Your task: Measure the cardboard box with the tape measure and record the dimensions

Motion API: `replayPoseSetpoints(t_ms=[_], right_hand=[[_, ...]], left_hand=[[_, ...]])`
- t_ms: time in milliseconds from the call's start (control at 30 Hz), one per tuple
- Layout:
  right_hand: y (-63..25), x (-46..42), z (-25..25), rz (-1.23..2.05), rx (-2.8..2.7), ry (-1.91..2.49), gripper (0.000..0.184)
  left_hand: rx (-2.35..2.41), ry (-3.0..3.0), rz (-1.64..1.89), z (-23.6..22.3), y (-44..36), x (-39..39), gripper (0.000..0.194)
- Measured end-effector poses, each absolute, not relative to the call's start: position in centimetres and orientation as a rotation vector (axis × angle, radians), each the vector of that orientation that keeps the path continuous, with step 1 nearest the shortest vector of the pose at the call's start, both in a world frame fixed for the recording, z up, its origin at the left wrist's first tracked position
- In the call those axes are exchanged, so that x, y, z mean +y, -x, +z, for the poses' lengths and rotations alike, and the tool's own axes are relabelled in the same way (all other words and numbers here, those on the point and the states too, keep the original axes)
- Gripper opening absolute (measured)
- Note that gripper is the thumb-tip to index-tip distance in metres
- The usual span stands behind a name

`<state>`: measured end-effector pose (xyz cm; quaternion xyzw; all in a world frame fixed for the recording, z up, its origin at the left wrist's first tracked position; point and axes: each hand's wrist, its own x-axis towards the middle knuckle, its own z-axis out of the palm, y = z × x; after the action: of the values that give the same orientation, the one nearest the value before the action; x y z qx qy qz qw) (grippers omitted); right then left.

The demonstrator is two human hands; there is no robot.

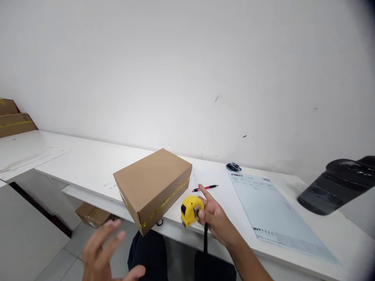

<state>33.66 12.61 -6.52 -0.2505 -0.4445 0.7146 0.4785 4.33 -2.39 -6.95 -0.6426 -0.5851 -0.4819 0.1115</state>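
Observation:
A closed brown cardboard box (154, 175) with yellow tape along its side sits on the white desk, one corner jutting past the front edge. My right hand (215, 218) grips a yellow tape measure (190, 210) just right of the box, its index finger pointing out and a black strap hanging below. No blade shows drawn out of the tape measure. My left hand (102, 253) is raised in front of the desk, below and left of the box, fingers spread and slightly blurred, touching nothing. A red and black pen (205, 188) lies behind my right hand on white paper.
A printed pale blue sheet (272, 207) lies on the desk (93, 156) at right, beside a small dark blue item (233, 167). A dark bottle (331, 187) stands far right. Cardboard boxes (16, 123) sit far left; another box (93, 214) is under the desk.

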Motion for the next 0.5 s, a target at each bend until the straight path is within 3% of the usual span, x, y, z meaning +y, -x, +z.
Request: replayPoseSetpoints(t_ms=[67,100,200,300,400,500], right_hand=[[-33.6,15.7,-5.6,1.831,-1.022,0.579,0.096],[-33.5,17.0,-5.4,1.883,-1.013,0.557,0.086],[-32.9,19.5,-5.2,2.020,-1.102,0.546,0.071],[-32.9,21.0,-5.2,2.003,-1.251,0.613,0.092],[-33.2,23.3,-5.0,1.892,-1.241,0.601,0.114],[-33.1,26.3,-4.6,1.842,-1.215,0.528,0.101]], left_hand=[[-1.800,1.738,-1.531,-7.1,-4.6,-1.5,0.104],[-1.887,1.718,-1.580,-7.5,-4.9,-0.8,0.108],[-2.034,1.793,-1.504,-9.7,-5.1,1.8,0.097],[-1.876,1.888,-1.232,-12.1,-4.1,3.9,0.091],[-1.764,1.818,-1.218,-13.0,-2.9,5.0,0.099],[-1.753,1.822,-1.369,-12.7,-2.7,5.4,0.094]])
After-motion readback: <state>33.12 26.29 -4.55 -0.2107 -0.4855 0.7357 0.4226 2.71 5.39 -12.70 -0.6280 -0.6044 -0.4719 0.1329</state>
